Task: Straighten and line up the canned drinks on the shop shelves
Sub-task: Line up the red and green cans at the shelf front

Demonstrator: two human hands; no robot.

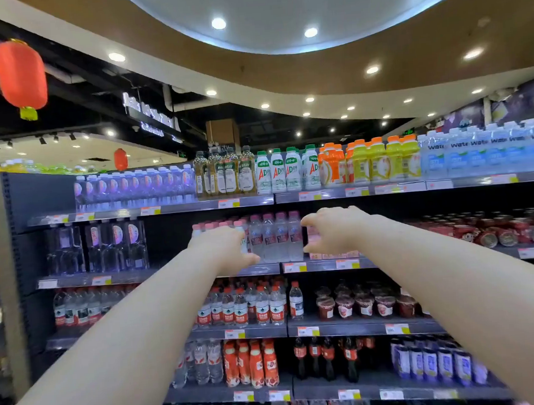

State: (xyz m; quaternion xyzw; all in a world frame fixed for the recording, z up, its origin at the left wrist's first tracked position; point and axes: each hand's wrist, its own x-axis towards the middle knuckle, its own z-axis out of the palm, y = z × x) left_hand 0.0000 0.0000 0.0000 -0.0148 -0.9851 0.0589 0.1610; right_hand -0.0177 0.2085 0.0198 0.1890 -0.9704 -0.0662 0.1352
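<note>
Both my arms reach up to the second shelf (264, 269). A tight group of clear bottles with pink caps (276, 238) stands there. My left hand (226, 248) is at the left side of that group, fingers and thumb spread in a loose curve against the nearest bottle. My right hand (332, 229) is just right of the group, in front of low pink packs (335, 255), with fingers and thumb apart and nothing between them. Red drink cans (495, 229) crowd the same shelf far to the right, and several of them lie on their sides, well clear of both hands.
The top shelf carries purple-labelled bottles (135, 187), tea, white AD bottles (284, 171), orange and yellow drinks and water. Lower shelves hold red-labelled water (240, 307), red jelly cups (364, 304), cola bottles (328, 357) and purple cans (438, 362). A red lantern (20, 75) hangs at upper left.
</note>
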